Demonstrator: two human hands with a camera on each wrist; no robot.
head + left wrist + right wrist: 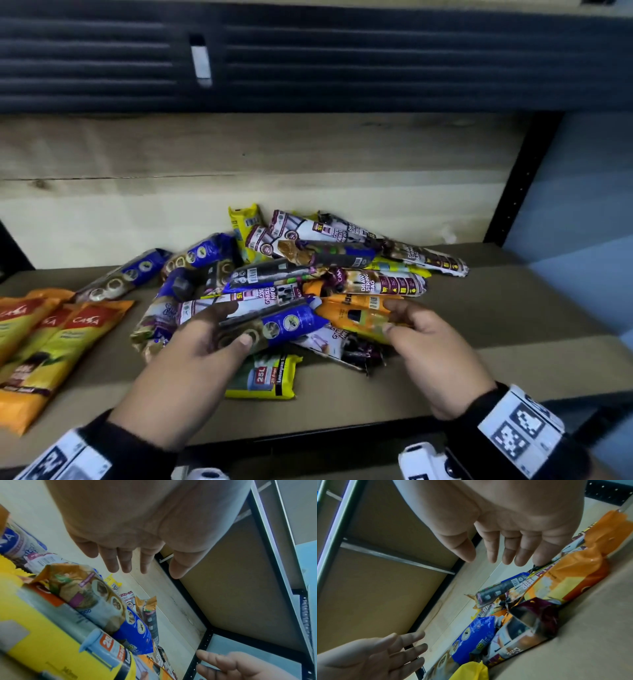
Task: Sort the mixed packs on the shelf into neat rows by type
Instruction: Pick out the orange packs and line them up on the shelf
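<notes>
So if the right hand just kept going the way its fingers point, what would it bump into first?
Most likely the orange pack at the near edge of the pile: the right hand reaches with straight fingers, and its fingertips already sit over or on that pack. Whether they touch cannot be told; depth is unclear.

sleeves (130, 442): black, long | wrist bands (520, 430): white, black square-pattern markers | hands bare

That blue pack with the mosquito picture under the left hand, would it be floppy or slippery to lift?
The blue pack is probably soft: its ends look crinkled. Its glossy film may slip. It lies across other packs, so lifting it would likely shift the pile. The left hand hovers open.
</notes>
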